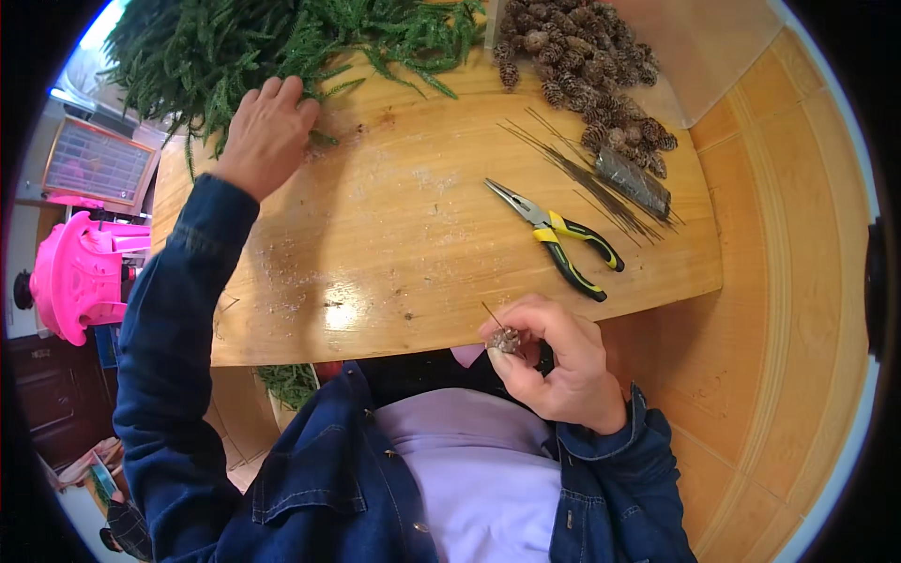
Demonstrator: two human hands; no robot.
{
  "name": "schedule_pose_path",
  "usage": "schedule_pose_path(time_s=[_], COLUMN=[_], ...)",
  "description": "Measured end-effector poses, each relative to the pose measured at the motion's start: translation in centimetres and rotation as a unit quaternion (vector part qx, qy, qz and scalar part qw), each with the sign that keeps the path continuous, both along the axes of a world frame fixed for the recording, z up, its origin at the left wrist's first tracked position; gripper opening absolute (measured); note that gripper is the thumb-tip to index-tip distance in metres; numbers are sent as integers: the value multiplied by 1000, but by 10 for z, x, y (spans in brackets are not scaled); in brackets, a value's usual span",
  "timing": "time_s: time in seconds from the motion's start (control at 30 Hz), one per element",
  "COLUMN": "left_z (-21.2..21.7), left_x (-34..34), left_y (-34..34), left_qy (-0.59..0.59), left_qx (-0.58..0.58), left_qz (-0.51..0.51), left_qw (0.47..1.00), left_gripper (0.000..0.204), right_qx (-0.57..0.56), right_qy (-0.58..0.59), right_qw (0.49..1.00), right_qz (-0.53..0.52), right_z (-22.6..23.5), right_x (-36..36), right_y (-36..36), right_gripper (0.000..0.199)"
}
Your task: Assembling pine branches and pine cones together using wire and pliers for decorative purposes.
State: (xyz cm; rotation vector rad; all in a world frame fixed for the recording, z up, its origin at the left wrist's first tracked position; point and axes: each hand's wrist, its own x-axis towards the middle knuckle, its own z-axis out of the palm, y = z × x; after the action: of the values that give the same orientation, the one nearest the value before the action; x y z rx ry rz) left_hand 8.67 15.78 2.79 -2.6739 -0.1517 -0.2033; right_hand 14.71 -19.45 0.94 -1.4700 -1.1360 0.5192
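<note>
While the left grip (267,136), closure unclear, touches green branches (221,52), the right grip (558,366) is clamped on a pine cone (505,341) at the desk (394,253) edge, ideally gently, leaving its wire (491,314) clear.

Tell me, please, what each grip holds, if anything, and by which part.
The right grip pinches a pine cone by its body, its thin wire jutting free. The left grip is at the green sprigs; whether it holds any cannot be told.
</note>
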Motion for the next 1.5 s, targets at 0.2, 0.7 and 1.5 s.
schedule_pose_path(time_s=[0.2, 0.7, 1.5], left_z=[6, 34, -8], left_x=[0, -48, -68], left_y=[28, -69, -193], left_qy=[-52, -84, -256], left_qx=[-34, -882, -952], left_qz=[-51, -30, -48], left_qw=[997, 463, 158], left_gripper=[13, 14, 49], right_qx=[-11, 46, 183], right_qy=[0, 71, 521], right_qw=[1000, 996, 833], right_qz=[-23, -3, 36], right_z=[1, 22, 6], right_x=[0, 14, 2], right_y=[-10, 34, 31], right_gripper=[23, 21, 25])
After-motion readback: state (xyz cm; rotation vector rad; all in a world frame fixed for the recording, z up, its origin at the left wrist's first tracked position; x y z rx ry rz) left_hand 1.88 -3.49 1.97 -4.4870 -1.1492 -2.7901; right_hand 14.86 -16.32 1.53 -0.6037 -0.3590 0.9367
